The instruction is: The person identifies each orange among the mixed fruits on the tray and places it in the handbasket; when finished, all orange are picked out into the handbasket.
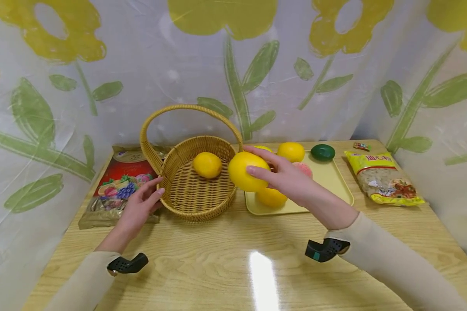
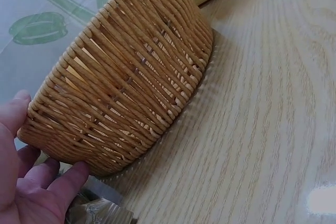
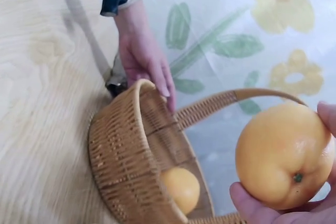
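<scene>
A wicker basket (image 1: 196,214) with a tall arched handle stands on the table. My left hand (image 1: 139,205) holds its left side, with the thumb at the rim and the other fingers against the outer wall (image 2: 121,77). One yellow fruit (image 1: 207,165) lies inside the basket. Over the right rim, my right hand (image 1: 286,175) grips a large round yellow-orange citrus fruit (image 3: 283,156); its green stem end shows in the right wrist view. Below and right of it is a pale yellow tray (image 1: 327,177).
On the tray lie an orange fruit (image 1: 271,198), a yellow fruit (image 1: 291,152), a pink fruit (image 1: 303,168) and a dark green fruit (image 1: 323,152). A red and gold bag (image 1: 120,177) lies left of the basket. A yellow food packet (image 1: 385,178) and a small wrapped item (image 1: 361,147) lie at right.
</scene>
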A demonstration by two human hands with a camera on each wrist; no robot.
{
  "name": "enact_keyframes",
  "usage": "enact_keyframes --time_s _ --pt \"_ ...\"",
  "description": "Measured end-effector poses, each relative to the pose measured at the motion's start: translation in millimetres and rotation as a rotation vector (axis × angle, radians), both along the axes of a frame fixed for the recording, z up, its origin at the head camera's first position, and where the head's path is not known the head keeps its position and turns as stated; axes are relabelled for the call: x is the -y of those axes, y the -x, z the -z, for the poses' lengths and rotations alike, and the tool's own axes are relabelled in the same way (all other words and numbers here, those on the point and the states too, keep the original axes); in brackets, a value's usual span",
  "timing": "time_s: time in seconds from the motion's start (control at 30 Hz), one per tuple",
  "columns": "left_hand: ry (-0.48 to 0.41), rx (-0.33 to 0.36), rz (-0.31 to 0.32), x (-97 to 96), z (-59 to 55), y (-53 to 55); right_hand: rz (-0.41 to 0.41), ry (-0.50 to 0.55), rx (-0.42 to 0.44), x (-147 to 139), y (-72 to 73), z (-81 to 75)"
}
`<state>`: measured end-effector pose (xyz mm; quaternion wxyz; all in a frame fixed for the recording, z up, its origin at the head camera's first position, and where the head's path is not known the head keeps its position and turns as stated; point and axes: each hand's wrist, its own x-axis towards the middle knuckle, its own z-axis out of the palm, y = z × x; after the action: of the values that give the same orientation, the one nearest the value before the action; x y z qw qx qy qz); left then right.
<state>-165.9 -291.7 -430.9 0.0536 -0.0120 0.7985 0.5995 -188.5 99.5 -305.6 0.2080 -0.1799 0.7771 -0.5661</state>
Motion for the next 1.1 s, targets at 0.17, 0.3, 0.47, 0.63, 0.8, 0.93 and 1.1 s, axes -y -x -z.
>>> enact_keyframes --time_s 0.17,0.3,0.47,0.63,0.8,0.93,1.1 --pt "0.003 0.015 0.014 -2.1 -1.4 2.1 -0.085 -0.064 -0.108 34.5 15.2 4.5" --pt "0.01 0.015 0.026 -3.1 -2.2 3.4 -0.135 -0.138 -0.174 63.7 30.5 12.9" --pt "0.009 0.023 0.03 -2.6 -2.3 3.7 -0.227 -0.247 -0.237 95.3 54.1 27.4" --pt "0.021 0.03 0.016 -1.6 -2.8 3.6 -0.288 -0.339 -0.212 121.9 76.9 42.2" --pt "0.027 0.046 0.011 -1.6 -4.1 2.6 -0.407 -0.432 -0.124 143.7 87.6 55.1" --pt "0.029 0.047 0.014 -0.6 -5.1 1.5 -0.461 -0.486 -0.122 157.9 90.4 65.8" --pt "0.034 0.042 0.013 1.1 -5.4 1.1 -0.353 -0.441 -0.133 173.7 91.3 74.2"
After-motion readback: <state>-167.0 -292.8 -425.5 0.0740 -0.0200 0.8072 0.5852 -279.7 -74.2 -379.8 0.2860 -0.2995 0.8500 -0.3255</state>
